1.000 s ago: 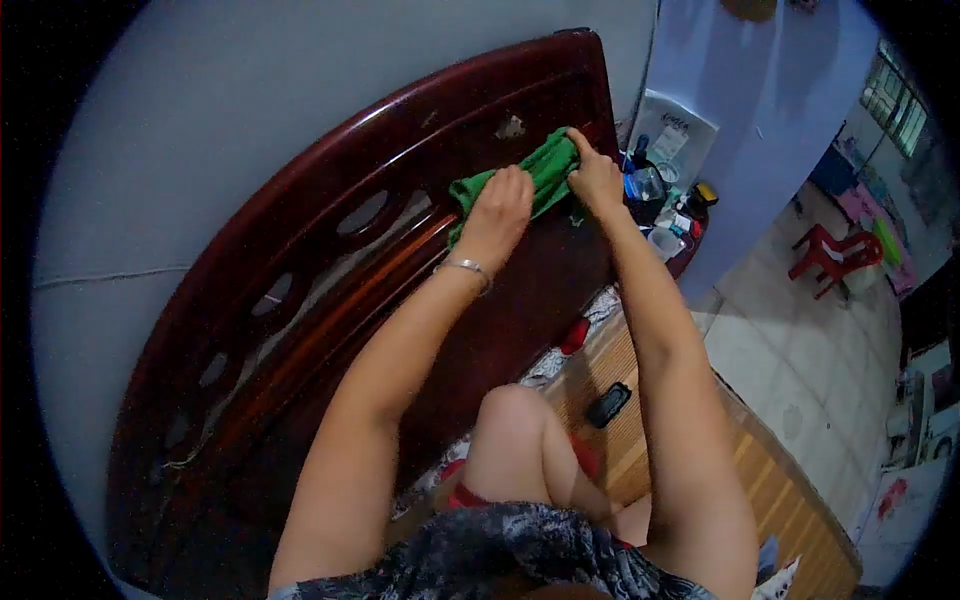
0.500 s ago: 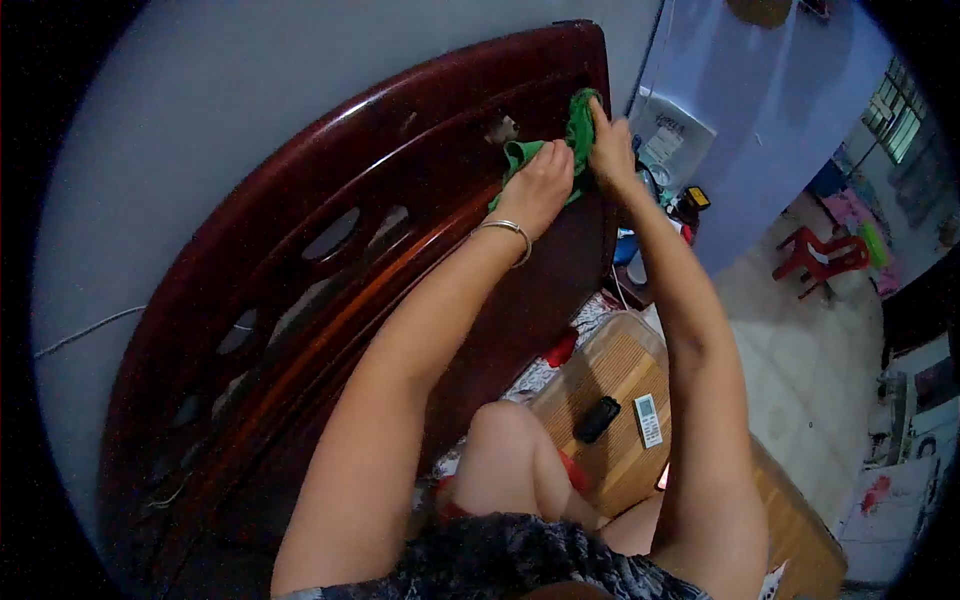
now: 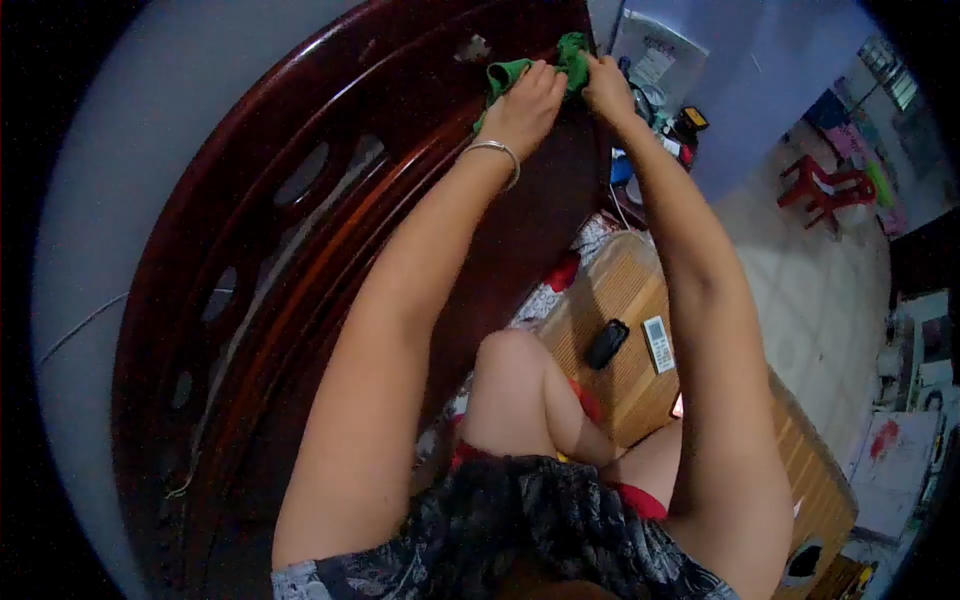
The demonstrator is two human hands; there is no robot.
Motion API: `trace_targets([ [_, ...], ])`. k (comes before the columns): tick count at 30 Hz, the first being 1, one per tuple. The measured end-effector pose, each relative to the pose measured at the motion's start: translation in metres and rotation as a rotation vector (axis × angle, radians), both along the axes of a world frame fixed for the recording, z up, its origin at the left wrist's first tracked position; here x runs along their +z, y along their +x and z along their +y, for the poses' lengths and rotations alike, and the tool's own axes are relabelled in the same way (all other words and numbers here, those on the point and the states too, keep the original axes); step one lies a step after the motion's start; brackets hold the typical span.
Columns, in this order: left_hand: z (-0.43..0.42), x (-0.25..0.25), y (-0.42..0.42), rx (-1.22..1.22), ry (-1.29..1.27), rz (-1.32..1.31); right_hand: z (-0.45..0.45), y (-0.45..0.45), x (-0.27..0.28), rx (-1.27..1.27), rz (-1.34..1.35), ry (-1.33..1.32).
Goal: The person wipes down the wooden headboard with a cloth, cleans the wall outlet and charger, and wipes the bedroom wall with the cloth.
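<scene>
A green cloth point(image 3: 507, 76) lies bunched against the dark red wooden headboard point(image 3: 400, 90), near its upper right end. My left hand point(image 3: 530, 105), with a silver bangle at the wrist, is closed on the cloth's left and middle part. Just to the right, my right hand point(image 3: 606, 90) grips the cloth's other end beside the headboard's right edge. Oval cut-outs run along the curved panel to the left of my hands.
A black object point(image 3: 607, 344) and a white remote control point(image 3: 659, 345) rest on the striped mat point(image 3: 640, 270). Several small items stand on a bedside surface beyond my right wrist. A red chair point(image 3: 825, 190) is on the tiled floor.
From one second ago, both hands shifted right along the headboard and the cloth bunched up. The view has since tilted, placing hands and headboard higher in frame. The remote control came into view.
</scene>
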State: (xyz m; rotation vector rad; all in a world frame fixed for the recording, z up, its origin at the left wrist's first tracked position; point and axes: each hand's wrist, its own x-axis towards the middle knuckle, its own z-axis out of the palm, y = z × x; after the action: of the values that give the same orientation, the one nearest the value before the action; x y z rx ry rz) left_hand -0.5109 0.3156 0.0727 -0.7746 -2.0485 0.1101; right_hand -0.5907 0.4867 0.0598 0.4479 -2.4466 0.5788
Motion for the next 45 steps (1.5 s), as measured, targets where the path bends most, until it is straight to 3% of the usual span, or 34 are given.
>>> trace_targets([
  [2, 0.006, -0.008, 0.013, -0.055, 0.002, 0.0, -0.003, 0.005, -0.019, -0.052, -0.138, -0.071],
  [3, 0.007, -0.01, 0.026, 0.0, 0.041, -0.132, -0.009, 0.013, -0.018, -0.089, -0.269, -0.137],
  [4, 0.005, -0.01, 0.037, 0.064, 0.084, -0.264, -0.01, 0.031, -0.024, -0.073, -0.139, -0.006],
  [8, -0.002, -0.026, 0.079, 0.185, 0.053, -0.075, -0.038, 0.088, -0.031, -0.004, -0.093, -0.029],
  [13, -0.031, -0.034, 0.141, 0.272, 0.037, -0.248, -0.074, 0.161, -0.035, 0.056, -0.12, -0.127],
  [15, -0.053, -0.04, 0.17, 0.197, 0.0, -0.117, -0.092, 0.192, -0.044, 0.061, -0.031, -0.15],
  [20, -0.101, -0.077, 0.27, 0.309, -0.165, -0.416, -0.128, 0.282, -0.09, 0.19, -0.342, -0.367],
  [24, -0.113, -0.079, 0.298, 0.388, -0.331, -0.455, -0.126, 0.339, -0.097, 0.184, -0.352, -0.333],
  [27, -0.109, -0.081, 0.297, 0.261, -0.174, -0.451, -0.119, 0.344, -0.094, 0.254, -0.43, -0.368],
  [29, -0.103, -0.082, 0.288, 0.185, 0.116, -0.459, -0.113, 0.342, -0.088, 0.335, -0.575, -0.305],
  [32, -0.088, -0.051, 0.295, 0.294, -0.022, -0.436, -0.084, 0.328, -0.121, 0.53, -0.415, -0.13],
  [33, -0.089, -0.044, 0.293, 0.294, -0.019, -0.432, -0.05, 0.339, -0.109, 0.552, -0.4, -0.177],
  [35, -0.1, -0.038, 0.282, 0.194, -0.013, -0.24, 0.025, 0.339, -0.11, 0.463, -0.353, -0.202],
  [36, -0.104, -0.034, 0.278, 0.188, -0.011, -0.178, 0.075, 0.307, -0.174, 0.246, -0.292, -0.126],
  [37, -0.108, -0.028, 0.274, 0.193, -0.009, -0.178, 0.118, 0.327, -0.166, 0.093, -0.355, -0.136],
  [40, -0.112, -0.008, 0.26, 0.247, -0.047, -0.142, 0.23, 0.399, -0.211, -0.323, -0.569, -0.088],
  [45, -0.112, 0.008, 0.253, 0.334, -0.12, -0.194, 0.283, 0.476, -0.265, -0.593, -0.827, -0.134],
])
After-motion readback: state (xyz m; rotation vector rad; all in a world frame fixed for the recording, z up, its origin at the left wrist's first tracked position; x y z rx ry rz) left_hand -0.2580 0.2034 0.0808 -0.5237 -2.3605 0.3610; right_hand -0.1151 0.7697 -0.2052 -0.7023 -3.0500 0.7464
